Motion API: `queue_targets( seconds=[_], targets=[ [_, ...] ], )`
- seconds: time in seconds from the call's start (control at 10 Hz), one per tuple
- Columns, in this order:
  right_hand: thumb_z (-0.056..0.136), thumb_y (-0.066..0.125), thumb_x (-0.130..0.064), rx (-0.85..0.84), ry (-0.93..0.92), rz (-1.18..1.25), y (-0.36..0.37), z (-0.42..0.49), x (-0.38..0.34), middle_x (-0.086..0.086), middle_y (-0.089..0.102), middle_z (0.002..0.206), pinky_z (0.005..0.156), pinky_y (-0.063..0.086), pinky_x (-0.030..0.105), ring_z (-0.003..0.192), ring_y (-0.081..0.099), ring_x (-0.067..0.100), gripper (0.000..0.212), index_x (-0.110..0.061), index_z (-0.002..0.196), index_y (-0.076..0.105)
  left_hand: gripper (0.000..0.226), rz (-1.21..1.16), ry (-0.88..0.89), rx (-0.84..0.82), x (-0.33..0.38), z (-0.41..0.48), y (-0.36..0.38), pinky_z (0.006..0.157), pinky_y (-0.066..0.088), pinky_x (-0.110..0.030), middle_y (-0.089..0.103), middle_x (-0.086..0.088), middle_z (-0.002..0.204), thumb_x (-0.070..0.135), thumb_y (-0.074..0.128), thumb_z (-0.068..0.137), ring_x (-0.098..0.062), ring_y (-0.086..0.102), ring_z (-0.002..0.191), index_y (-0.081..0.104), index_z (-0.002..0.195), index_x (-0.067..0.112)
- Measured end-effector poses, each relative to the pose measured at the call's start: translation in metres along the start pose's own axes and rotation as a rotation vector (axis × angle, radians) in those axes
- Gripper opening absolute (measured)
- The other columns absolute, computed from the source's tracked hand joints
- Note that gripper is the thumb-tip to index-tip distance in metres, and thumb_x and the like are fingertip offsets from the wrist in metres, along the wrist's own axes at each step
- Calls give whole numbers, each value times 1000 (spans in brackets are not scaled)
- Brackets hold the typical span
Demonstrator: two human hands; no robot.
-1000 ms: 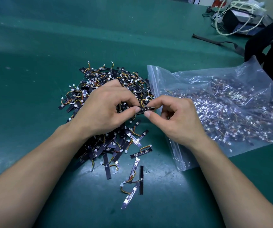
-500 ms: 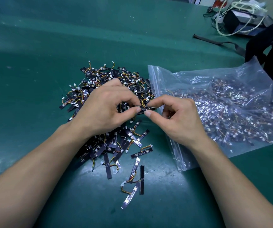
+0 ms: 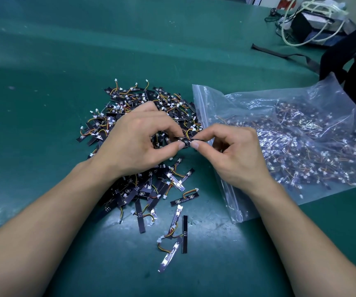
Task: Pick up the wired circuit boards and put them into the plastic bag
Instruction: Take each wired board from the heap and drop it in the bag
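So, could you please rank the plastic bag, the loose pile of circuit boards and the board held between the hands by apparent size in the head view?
Largest to smallest:
1. plastic bag
2. pile of circuit boards, partly hidden by the left hand
3. held board, clearly the smallest

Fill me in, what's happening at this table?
A person's left hand and right hand together pinch one small wired circuit board just above a loose pile of them on the green table. The clear plastic bag lies right of the pile, already holding many boards; plenty remain outside.
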State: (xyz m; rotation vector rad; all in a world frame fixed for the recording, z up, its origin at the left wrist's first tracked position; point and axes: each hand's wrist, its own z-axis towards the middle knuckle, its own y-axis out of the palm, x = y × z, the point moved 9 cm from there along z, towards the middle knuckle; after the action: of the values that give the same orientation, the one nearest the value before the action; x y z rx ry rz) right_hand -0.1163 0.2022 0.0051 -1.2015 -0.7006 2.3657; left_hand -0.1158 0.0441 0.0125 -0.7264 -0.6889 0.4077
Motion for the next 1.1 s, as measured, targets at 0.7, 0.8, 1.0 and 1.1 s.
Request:
queue_targets(
  seconds=[0.7, 0.8, 1.0, 1.1],
  targets=[
    [83, 80, -19, -4, 13, -21, 0, 0, 0, -35, 57, 64, 54, 33, 10, 49, 49, 9, 4, -21, 81, 76, 9, 9, -2, 4, 0, 0, 0, 71, 47, -38, 70, 9, 83, 26, 76, 88, -18, 50, 77, 76, 90, 17],
    [81, 80, -22, -10, 31, -15, 2, -1, 1, -36, 57, 65, 54, 34, 12, 48, 51, 13, 5, -22, 85, 77, 7, 14, -2, 13, 1, 1, -1, 71, 48, -40, 70, 8, 81, 23, 75, 88, -21, 52, 77, 76, 86, 16],
    [80, 79, -26, -14, 38, -17, 2, 0, 0, -38, 56, 65, 54, 35, 11, 47, 51, 12, 9, -22, 88, 77, 6, 25, 1, 20, 2, 1, -2, 70, 48, -41, 70, 9, 79, 21, 75, 88, -22, 52, 76, 76, 85, 16],
    [82, 79, -25, -17, 46, -17, 2, 0, 1, -31, 57, 63, 54, 36, 14, 49, 53, 15, 5, -23, 85, 76, 6, 22, 3, 18, 3, 1, -1, 70, 48, -41, 70, 8, 79, 21, 75, 88, -21, 52, 77, 76, 85, 15]
  ],
)
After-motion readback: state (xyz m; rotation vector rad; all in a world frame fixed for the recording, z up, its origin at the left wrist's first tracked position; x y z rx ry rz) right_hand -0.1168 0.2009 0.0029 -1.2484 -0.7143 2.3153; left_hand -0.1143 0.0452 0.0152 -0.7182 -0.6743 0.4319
